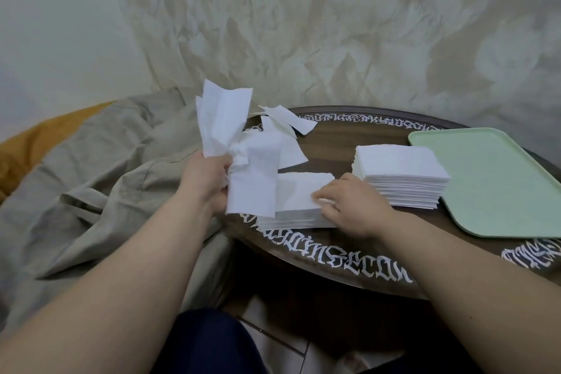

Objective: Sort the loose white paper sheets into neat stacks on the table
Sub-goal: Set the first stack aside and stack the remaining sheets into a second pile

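**White paper, dark wood, mint tray**

The paper sheets [224, 118] and both stacks [400, 173] are plain white. The counter [331, 136] is dark brown wood with white gothic-style lettering round the rim. The tray [498, 185] is pale mint green. The bedding [100, 167] is beige, with a mustard patch behind it. The wall [334, 24] is mottled cream.

White blackletter-style lettering [340, 264] runs round the rim of the dark round tabletop [334, 143], mostly too ornate to read, though at the near edge a stretch looks like "INSECON".
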The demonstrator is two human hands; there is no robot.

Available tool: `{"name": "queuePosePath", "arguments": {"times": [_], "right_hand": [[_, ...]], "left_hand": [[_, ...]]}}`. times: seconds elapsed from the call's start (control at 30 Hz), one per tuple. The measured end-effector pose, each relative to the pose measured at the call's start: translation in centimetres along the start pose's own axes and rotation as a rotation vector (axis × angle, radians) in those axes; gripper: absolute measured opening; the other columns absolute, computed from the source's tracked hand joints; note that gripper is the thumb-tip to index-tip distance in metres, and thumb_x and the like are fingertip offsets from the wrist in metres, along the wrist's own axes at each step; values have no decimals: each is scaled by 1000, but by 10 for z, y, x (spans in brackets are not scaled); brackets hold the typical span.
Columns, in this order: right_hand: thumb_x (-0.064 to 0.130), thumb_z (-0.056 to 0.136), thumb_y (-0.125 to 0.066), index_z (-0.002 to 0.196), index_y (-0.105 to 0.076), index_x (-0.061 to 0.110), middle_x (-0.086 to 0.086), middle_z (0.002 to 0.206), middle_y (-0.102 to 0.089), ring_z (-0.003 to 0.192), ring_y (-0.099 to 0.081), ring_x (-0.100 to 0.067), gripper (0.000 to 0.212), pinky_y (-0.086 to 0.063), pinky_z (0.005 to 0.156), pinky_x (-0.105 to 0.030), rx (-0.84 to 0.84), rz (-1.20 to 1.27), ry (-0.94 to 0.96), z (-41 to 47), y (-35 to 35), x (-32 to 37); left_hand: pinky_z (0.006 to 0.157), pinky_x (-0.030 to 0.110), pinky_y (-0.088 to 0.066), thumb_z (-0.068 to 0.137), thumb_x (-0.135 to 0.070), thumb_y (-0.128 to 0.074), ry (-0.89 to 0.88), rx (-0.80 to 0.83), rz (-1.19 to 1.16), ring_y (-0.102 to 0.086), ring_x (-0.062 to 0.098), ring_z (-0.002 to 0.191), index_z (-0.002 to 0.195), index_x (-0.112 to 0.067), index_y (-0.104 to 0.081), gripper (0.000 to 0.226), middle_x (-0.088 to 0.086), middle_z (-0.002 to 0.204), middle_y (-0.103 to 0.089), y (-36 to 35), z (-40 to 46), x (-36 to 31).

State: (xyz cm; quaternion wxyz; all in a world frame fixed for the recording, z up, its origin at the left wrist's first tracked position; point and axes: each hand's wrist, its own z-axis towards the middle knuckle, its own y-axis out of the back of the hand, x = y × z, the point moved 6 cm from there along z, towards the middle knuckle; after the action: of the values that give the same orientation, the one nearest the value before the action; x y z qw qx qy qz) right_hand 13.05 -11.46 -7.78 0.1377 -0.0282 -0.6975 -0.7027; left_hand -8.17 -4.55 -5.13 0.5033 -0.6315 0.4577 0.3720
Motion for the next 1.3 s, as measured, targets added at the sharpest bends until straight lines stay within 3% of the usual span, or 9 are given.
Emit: {"name": "queuePosePath", "arguments": {"times": [0.1, 0.23, 0.37, 0.5, 0.6, 0.8, 1.03, 1.13, 1.3], "right_hand": [[28, 96, -40, 122, -61, 21, 2, 126, -61, 119, -47, -20, 34, -38, 95, -32, -164, 248, -128, 2, 17, -4], [38, 92, -53, 84, -68, 13, 0, 84, -70, 74, -64, -13, 30, -46, 65, -27, -367, 996, -329, 4, 36, -5], [13, 83, -67, 81, -71, 15, 5, 70, -65, 47, -51, 3, 4, -41, 49, -13, -291, 1064, -304, 5, 25, -1], [1, 84, -61, 76, -67, 8, -3, 66, -61, 49, -53, -7, 12, -46, 51, -18, -363, 1181, -458, 10, 9, -16], [-1, 86, -59, 80, -66, 5, -9, 76, -64, 53, -57, -13, 11, -51, 54, -21, -407, 1219, -562, 11, 3, -30], [-5, 87, -57, 78, -62, 6, -9, 92, -59, 74, -63, -20, 15, -60, 68, -32, -406, 1239, -777, 3, -5, -48], [-8, 86, -57, 83, -62, 2, -14, 98, -58, 87, -65, -26, 11, -60, 62, -27, -330, 1404, -867, 2, -13, -40], [-9, 86, -55, 88, -60, 1, -15, 98, -57, 75, -66, -23, 12, -59, 59, -26, -357, 1529, -806, 1, -10, -38], [-16, 84, -52, 74, -54, 5, -15, 86, -57, 72, -64, -24, 23, -59, 60, -28, -498, 1800, -414, 12, 16, -16]], "left_hand": [[66, 43, -57, 84, 19, -38, 10, 147, -22, -65, 30, 72, 104, -4, -61, 38, 18, 90, -66, -18, -9, 12], [66, 42, -57, 87, 14, -43, 53, 244, 54, -66, 33, 82, 115, -1, -59, 36, 20, 103, -68, -31, -14, 34], [71, 43, -54, 88, 8, -50, 48, 225, 172, -67, 36, 90, 114, -3, -61, 30, 20, 108, -68, -28, -9, 47], [65, 35, -56, 90, 5, -50, -78, 32, 126, -68, 27, 79, 96, -12, -64, 23, 11, 95, -71, -16, 5, 41], [48, 19, -49, 91, 3, -49, -152, -51, 108, -64, 11, 59, 88, -17, -61, 24, 1, 82, -68, -5, 13, 34], [43, 16, -43, 91, 7, -47, -233, -179, 0, -59, 7, 53, 81, -17, -56, 27, 0, 79, -63, 13, 15, 22], [39, 15, -31, 89, -1, -56, -161, -54, 104, -45, 8, 44, 80, -16, -56, 18, -9, 54, -60, 6, 9, 27], [38, 13, -34, 88, -3, -60, -170, 6, 151, -51, 3, 39, 84, -16, -59, 14, -11, 53, -63, -4, 0, 26], [36, 11, -34, 88, 0, -61, -244, -8, 163, -46, -1, 34, 89, -9, -56, 10, -2, 52, -56, -8, -7, 22]]}}
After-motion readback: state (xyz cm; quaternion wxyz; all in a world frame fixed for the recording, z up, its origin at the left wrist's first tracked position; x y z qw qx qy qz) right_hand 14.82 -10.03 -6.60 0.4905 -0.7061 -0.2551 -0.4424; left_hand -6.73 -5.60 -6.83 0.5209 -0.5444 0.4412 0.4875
